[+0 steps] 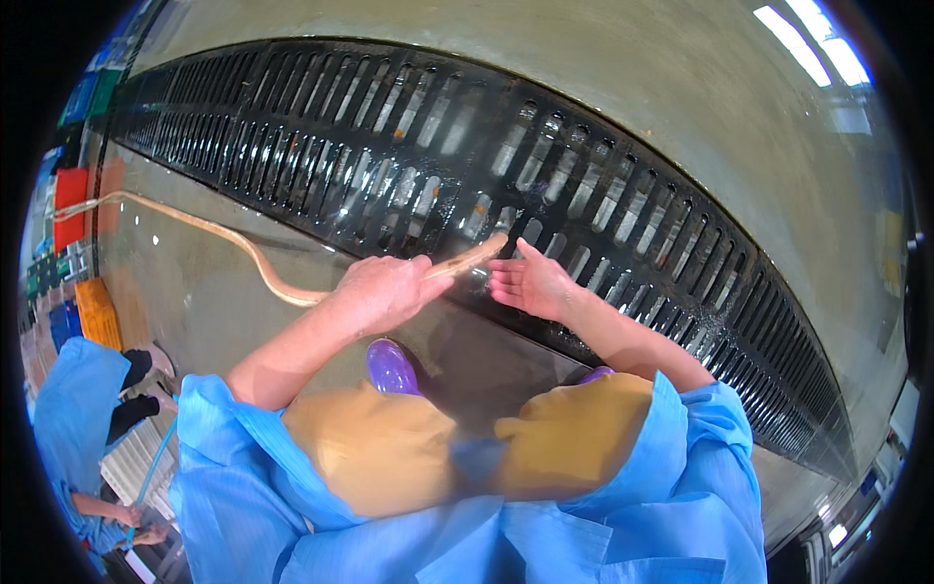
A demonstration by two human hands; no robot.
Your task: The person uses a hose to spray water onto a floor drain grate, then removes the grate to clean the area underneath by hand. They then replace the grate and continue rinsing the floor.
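Observation:
A tan flexible hose [252,252] curves in from the left over the wet floor. My left hand [387,292] is wrapped around it near its end, which points up and to the right. The hose mouth is just short of my right hand [536,281], whose palm is turned toward it. The fingers of that hand are extended, the thumb is apart, and nothing is in it. My right hand looks wet; whether water is running from the hose is hard to tell. Below both hands lies a dark slotted floor drain grate [456,164].
Purple boots [392,366] stand on wet concrete [467,350] by the grate. At left a person in a blue gown [80,416] holds a blue pole [155,467]. Beyond are an orange crate [98,314], a red container [71,208] and stacked crates. Windows reflect on the floor at upper right.

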